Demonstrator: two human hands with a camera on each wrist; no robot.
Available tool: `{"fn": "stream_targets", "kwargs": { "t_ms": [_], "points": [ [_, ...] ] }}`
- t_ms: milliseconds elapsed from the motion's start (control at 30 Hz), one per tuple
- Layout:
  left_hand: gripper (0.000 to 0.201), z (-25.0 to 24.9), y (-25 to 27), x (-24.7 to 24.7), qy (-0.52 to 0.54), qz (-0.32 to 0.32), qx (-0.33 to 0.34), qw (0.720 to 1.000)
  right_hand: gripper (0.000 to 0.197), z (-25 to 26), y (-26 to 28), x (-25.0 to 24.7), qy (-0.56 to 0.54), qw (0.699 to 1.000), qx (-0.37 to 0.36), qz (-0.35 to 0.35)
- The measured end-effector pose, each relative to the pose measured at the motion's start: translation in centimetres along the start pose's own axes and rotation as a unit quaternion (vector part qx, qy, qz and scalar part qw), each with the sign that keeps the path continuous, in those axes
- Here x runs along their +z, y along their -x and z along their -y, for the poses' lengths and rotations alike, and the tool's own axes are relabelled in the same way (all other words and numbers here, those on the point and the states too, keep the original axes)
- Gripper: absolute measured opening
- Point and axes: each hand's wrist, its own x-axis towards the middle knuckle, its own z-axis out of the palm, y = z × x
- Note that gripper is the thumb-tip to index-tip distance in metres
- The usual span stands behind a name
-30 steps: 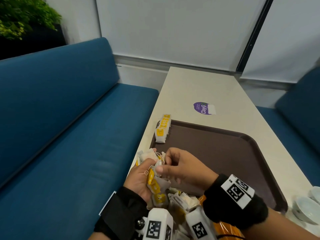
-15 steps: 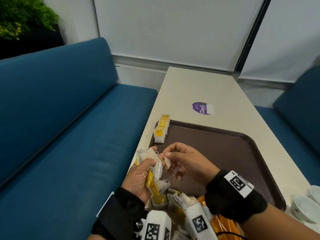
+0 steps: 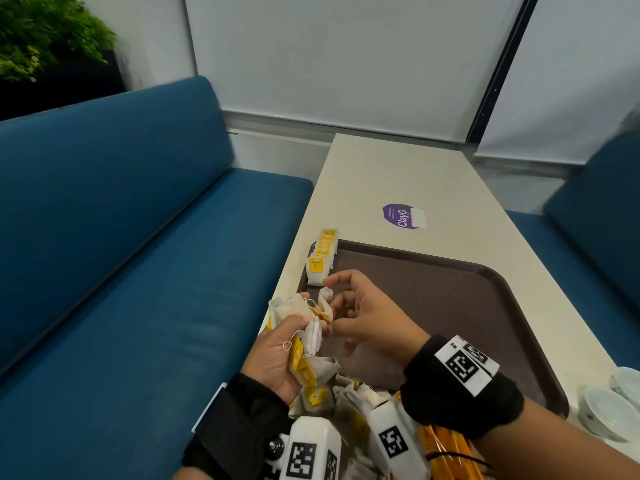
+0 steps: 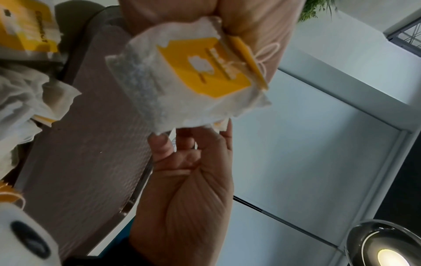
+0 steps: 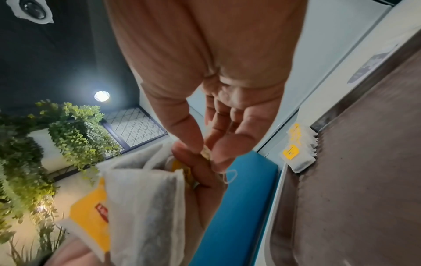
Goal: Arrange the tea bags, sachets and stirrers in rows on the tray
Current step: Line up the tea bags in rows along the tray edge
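Note:
My left hand (image 3: 277,355) grips a bunch of white tea bags (image 3: 298,317) with yellow tags, held above the near left edge of the brown tray (image 3: 450,306). My right hand (image 3: 349,306) is beside it and pinches the edge of one tea bag (image 3: 325,295) between thumb and forefinger. The right wrist view shows that pinch (image 5: 206,153) next to the bunch (image 5: 141,198). In the left wrist view a tagged tea bag (image 4: 193,81) hangs from my left hand. A row of tea bags (image 3: 322,258) lies at the tray's far left corner.
A loose pile of tea bags (image 3: 349,396) and orange sachets or stirrers (image 3: 446,441) lie at the tray's near end. White bowls (image 3: 609,410) stand at the right table edge. A purple sticker (image 3: 401,216) is beyond the tray. Blue bench seats flank the table.
My right hand has loosened from a tight fist at the bunch and shifted a little farther along the tray, pulling one tea bag's edge out. The left hand keeps its hold.

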Motion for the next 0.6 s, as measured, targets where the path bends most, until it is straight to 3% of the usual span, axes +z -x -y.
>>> {"fn": "stream_targets", "kwargs": {
  "t_ms": [167, 267, 333, 400, 467, 600],
  "points": [
    [0.024, -0.1, -0.2, 0.0, 0.016, -0.013, 0.0, 1.0, 0.041, 0.0, -1.1, 0.0, 0.046, 0.998, -0.009, -0.037],
    [0.025, -0.1, -0.6, -0.3, 0.047, -0.035, -0.009, 0.998, 0.028, 0.4, -2.4, -0.4, 0.167, 0.983, -0.019, -0.073],
    [0.038, -0.1, -1.1, -0.9, 0.051, -0.05, -0.007, 0.997, 0.02, 0.6, -3.7, -1.0, 0.247, 0.965, -0.028, -0.082],
    [0.037, -0.3, -1.3, -1.5, 0.064, -0.065, -0.007, 0.996, 0.016, 0.8, -5.2, -1.7, 0.327, 0.941, -0.033, -0.079],
    [0.022, -0.4, -1.4, -1.9, 0.087, -0.072, -0.016, 0.993, 0.016, 0.8, -6.9, -2.3, 0.398, 0.914, -0.036, -0.066],
    [0.018, -0.5, -1.7, -2.5, 0.105, -0.082, -0.017, 0.991, 0.014, 0.8, -9.8, -2.6, 0.43, 0.903, -0.007, -0.001]
  ]
}}
